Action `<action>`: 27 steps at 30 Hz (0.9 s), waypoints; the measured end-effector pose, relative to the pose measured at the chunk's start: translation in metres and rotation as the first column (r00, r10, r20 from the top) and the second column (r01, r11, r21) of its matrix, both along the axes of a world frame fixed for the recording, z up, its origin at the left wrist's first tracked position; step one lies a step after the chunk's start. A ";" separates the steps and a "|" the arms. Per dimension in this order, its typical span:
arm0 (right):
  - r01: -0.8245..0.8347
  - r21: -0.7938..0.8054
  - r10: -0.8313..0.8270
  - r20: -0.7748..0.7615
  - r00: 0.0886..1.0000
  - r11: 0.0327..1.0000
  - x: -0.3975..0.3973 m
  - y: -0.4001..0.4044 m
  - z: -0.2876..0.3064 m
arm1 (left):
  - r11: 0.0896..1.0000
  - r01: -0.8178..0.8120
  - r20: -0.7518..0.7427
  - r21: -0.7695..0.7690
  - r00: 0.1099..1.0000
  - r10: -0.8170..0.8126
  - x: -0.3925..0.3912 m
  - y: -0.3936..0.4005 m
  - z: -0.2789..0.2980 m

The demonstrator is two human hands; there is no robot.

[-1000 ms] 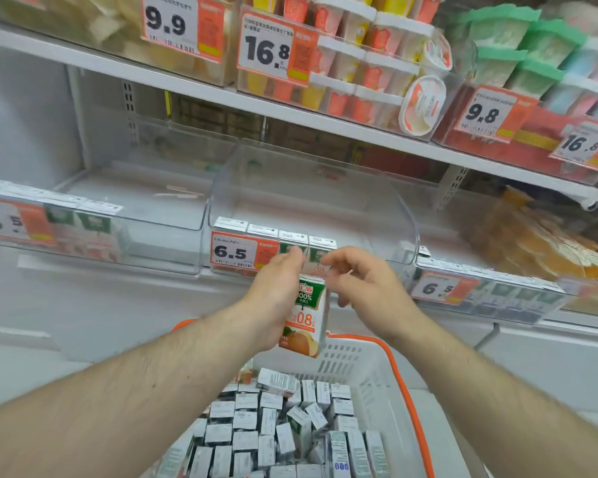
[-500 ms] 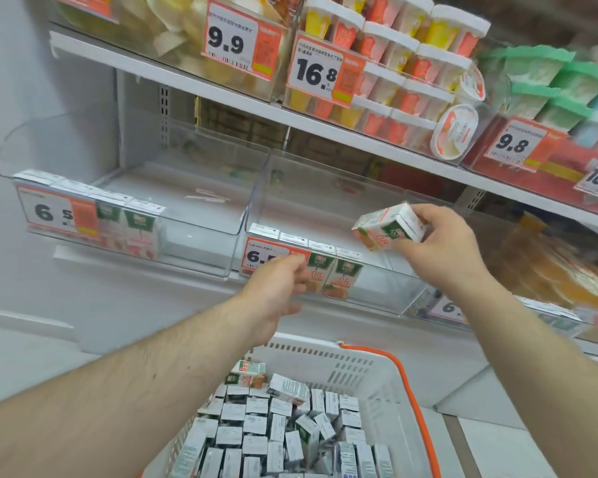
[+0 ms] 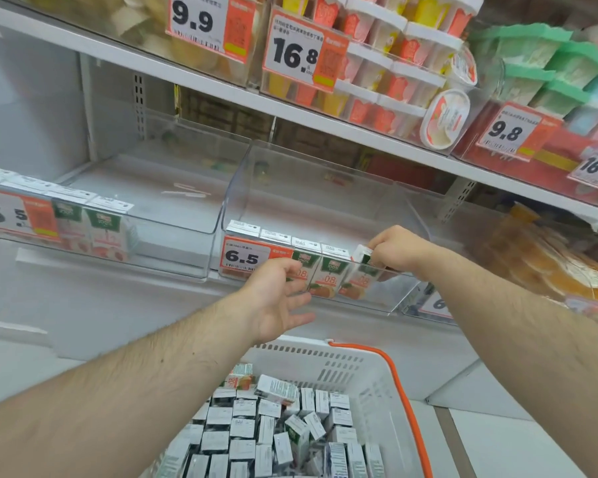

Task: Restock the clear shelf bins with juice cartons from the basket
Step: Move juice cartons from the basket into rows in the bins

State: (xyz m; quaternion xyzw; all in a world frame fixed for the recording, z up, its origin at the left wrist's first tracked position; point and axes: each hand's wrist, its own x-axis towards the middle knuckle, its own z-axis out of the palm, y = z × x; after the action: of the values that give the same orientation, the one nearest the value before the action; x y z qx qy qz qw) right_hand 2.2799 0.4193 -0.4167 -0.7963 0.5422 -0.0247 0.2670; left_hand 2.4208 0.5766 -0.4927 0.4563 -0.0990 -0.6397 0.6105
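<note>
Your basket (image 3: pixel 370 377) sits below the middle bin (image 3: pixel 377 305); cartons (image 3: pixel 332 270) line its front wall, another bin (image 3: pixel 173 236) to its left.

Mid-frame bin (image 3: pixel 377 307): room behind my carton row (image 3: pixel 321 267) and at its right end. Shelf (image 3: pixel 221 94) across upper frame caps headroom. Left bin (image 3: pixel 173 250) mostly open too.

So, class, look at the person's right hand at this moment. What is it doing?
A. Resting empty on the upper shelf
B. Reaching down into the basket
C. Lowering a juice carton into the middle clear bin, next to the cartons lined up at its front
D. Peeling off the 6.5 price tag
C: the right hand grips a juice carton by its top, at the right end of the row in the middle clear bin.
</note>
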 end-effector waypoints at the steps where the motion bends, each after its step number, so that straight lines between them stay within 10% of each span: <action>1: 0.010 0.035 -0.011 0.023 1.000 0.999 0.000 -0.001 -0.002 | 1.000 0.002 -0.006 -0.001 1.000 -0.002 -0.001 -0.002 -0.001; 13: -0.158 -0.059 0.152 -0.087 0.984 0.986 0.000 -0.002 -0.015 | 1.000 -0.022 0.080 0.017 0.997 0.021 -0.007 -0.007 -0.002; 18: -0.196 -0.316 0.061 -0.391 0.918 0.928 0.007 0.027 -0.019 | 1.000 0.024 0.258 -0.002 0.966 -0.023 -0.010 0.002 -0.001; 23: -0.172 -0.718 0.262 0.014 0.965 0.674 -0.006 0.098 -0.069 | 0.992 0.090 0.571 0.092 0.811 -0.126 -0.008 0.009 -0.020; 27: -0.337 -0.413 0.334 -0.082 0.939 0.846 -0.018 0.121 -0.121 | 0.925 0.282 0.722 0.253 0.581 -0.375 -0.017 0.024 -0.044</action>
State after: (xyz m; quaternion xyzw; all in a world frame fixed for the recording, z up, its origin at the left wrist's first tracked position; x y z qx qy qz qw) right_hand 2.2622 0.5407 -0.5372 -0.9174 0.3773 -0.0912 0.0874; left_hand 2.4042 0.6008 -0.5366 0.6881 -0.3925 -0.4952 0.3567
